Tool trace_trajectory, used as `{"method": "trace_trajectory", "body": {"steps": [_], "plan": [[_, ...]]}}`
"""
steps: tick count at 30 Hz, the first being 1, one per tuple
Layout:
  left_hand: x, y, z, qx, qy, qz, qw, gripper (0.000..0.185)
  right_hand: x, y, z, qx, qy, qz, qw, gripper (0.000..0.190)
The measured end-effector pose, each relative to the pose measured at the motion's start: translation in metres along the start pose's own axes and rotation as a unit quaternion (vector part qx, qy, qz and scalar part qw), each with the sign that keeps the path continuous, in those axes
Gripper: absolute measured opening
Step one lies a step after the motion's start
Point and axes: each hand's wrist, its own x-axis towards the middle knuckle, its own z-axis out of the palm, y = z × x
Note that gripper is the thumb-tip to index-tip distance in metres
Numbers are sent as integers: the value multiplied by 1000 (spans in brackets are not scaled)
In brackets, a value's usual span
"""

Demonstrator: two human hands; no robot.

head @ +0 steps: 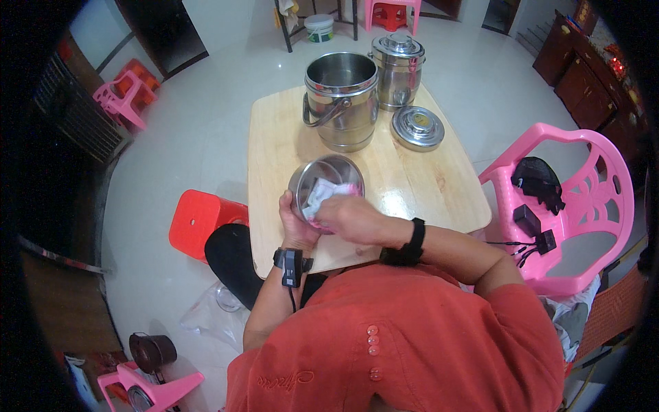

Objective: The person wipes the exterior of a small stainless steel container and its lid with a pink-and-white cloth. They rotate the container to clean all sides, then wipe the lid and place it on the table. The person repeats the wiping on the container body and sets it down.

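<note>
My left hand (298, 221) grips the side of a stainless steel bowl (355, 172), tilted over the near part of the wooden table. Inside the bowl's mouth, my right hand (345, 216) holds a white and pink cloth (324, 191) against the inner wall; its fingertips are partly hidden. Just beyond the bowl stands a large steel pail (345, 121) without a lid, its handle hanging on the left side. Behind it to the right is a second steel pail (399, 77) with its lid on. A round steel lid (417, 129) lies on the table beside them.
The light wooden table (437, 190) has rounded corners. A pink plastic chair (582, 280) at the right carries a black mesh item, a black box and cables. At the left are a red stool (198, 221) and, on the floor, a clear plastic bag (211, 314).
</note>
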Motion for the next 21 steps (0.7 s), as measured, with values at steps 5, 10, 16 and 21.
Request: {"method": "trace_trajectory", "body": {"steps": [5,10,16,21], "plan": [[-3,5,7,-10,-27,-36,999,88,10,-3,-4,-118,8,-68,991,34],[-2,4,27,-31,-58,10,998,84,19,-2,-14,-276,35,-4,960,52],[-1,4,17,-27,-3,-15,1000,80,10,-5,-14,-147,-97,84,981,24],[1,3,8,15,-32,25,999,78,17,-4,-6,340,-23,121,932,24]]}}
